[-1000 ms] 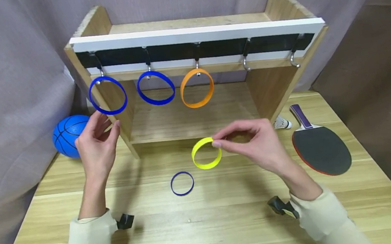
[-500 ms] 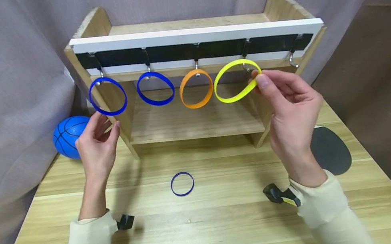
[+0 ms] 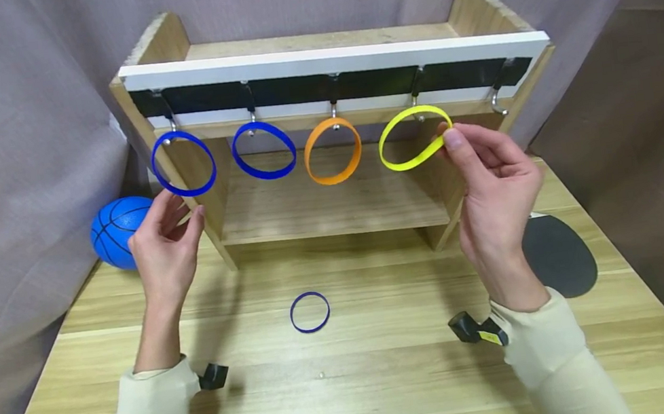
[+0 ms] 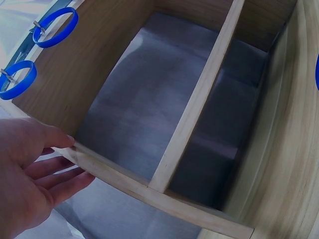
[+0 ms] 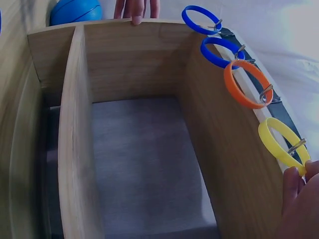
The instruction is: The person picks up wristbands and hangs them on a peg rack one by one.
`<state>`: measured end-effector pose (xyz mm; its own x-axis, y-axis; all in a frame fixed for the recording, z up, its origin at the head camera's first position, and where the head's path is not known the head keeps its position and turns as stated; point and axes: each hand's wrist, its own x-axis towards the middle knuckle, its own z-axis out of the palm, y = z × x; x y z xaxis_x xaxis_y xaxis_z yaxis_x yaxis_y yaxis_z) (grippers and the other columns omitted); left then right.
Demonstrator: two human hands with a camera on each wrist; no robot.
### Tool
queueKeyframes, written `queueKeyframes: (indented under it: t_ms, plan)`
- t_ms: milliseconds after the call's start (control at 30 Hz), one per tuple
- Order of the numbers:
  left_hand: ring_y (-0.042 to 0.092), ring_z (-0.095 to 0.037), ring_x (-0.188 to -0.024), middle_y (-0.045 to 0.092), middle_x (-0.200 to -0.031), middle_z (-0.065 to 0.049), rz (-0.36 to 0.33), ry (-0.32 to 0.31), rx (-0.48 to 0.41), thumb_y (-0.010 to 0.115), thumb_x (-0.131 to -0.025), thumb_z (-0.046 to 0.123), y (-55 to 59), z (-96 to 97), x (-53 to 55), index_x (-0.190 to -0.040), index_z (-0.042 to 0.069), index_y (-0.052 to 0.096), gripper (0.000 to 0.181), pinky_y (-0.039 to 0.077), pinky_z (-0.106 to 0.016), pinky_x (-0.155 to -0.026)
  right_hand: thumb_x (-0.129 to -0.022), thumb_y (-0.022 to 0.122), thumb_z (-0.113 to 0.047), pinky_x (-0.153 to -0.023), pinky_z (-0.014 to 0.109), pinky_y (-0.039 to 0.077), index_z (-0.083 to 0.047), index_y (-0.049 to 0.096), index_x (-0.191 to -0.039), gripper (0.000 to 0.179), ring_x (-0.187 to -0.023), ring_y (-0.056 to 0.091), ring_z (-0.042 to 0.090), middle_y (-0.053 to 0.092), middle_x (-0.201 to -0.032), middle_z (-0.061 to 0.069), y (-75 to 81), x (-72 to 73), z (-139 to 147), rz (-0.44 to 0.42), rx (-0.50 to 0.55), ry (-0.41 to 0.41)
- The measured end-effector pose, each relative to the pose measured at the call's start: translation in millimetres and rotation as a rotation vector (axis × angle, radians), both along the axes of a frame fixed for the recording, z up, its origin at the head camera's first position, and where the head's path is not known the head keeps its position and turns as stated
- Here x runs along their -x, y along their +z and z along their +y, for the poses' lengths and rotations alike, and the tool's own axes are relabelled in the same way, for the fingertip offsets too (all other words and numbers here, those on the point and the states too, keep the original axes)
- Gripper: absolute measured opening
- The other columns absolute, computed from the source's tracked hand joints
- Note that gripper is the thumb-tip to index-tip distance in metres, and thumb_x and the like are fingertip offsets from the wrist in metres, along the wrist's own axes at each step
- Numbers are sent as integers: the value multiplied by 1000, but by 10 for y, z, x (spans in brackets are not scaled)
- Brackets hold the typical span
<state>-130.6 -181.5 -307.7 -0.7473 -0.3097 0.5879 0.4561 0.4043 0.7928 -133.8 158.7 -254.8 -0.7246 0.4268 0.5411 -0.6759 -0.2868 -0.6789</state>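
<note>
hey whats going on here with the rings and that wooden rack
A person is hanging rings on the hooks of a wooden rack. The right hand pinches a yellow ring that is looped over the fourth hook from the left. Two blue rings and an orange ring hang on the first three hooks; the fifth hook is bare. The left hand rests against the rack's left side. A small blue ring lies on the table.
</note>
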Motion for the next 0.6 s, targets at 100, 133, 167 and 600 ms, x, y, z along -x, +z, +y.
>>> queueKeyframes:
  t_ms: [100, 133, 167, 600]
  plan:
    - [68, -33, -100, 69, -110, -21, 3, -4, 3, 71, -83, -8, 6, 0, 0, -120, -4, 66, 38, 59, -24, -81, -83, 73, 7, -82, 37, 60, 20, 64, -104, 26, -90, 68, 34, 66, -102, 32, -5, -5, 4, -4, -34, -25]
    - [68, -33, -100, 69, -110, -21, 3, -4, 3, 71, -83, -8, 7, 0, 0, -120, -4, 66, 37, 59, -24, -81, -83, 73, 6, -82, 37, 60, 20, 64, -104, 27, -91, 68, 34, 66, -103, 32, -10, -2, 7, -4, -46, -36]
    - [68, -33, -100, 69, -110, -20, 5, -5, 5, 71, -83, -8, 12, 2, -3, -120, -4, 66, 37, 59, -24, -81, -83, 74, 5, -81, 36, 60, 19, 65, -104, 27, -91, 68, 34, 66, -103, 32, -15, 0, 12, -5, -55, -46]
    - [68, -33, -100, 69, -111, -21, 12, -7, -5, 71, -83, -8, -20, -10, 15, -120, -3, 66, 38, 59, -23, -80, -92, 70, -9, -65, 33, 62, 17, 66, -101, 27, -83, 71, 31, 70, -95, 26, -288, -14, 99, -172, -97, -4]
